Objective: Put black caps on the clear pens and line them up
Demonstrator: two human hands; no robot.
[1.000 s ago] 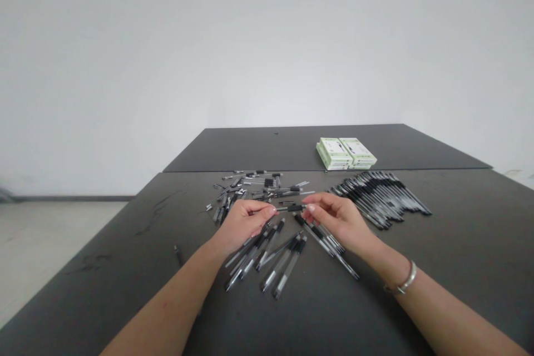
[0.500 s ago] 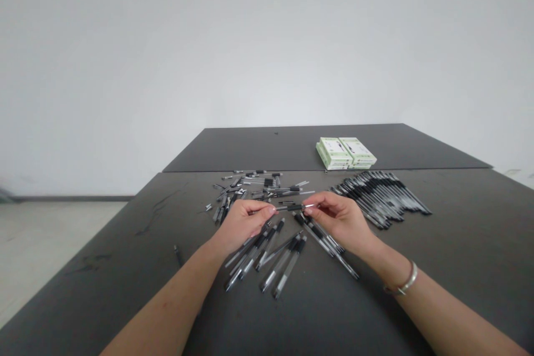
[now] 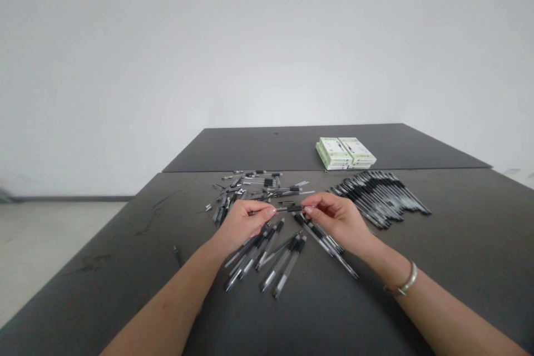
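A pen (image 3: 292,208) with a clear barrel and black grip lies level between my two hands, just above the table. My left hand (image 3: 246,221) is closed around its left part, thumb against fingers, so that end is hidden. At the other end, the thumb and fingertips of my right hand (image 3: 334,217) pinch the pen beside its black grip; what exactly lies between those fingertips is too small to make out. Below the hands lie several pens (image 3: 267,250) with black grips, pointing various ways. More pens (image 3: 321,239) lie under my right hand.
Loose pen parts (image 3: 267,183) are scattered beyond my left hand. To the right, many pens (image 3: 384,197) lie side by side in a row. Green-and-white boxes (image 3: 346,153) are stacked on the far table (image 3: 250,147). One dark piece (image 3: 178,256) lies near my left forearm.
My right fingertips have come slightly closer to the pen's black grip, and the pale piece that showed between them is now mostly covered. My left hand has hardly moved.
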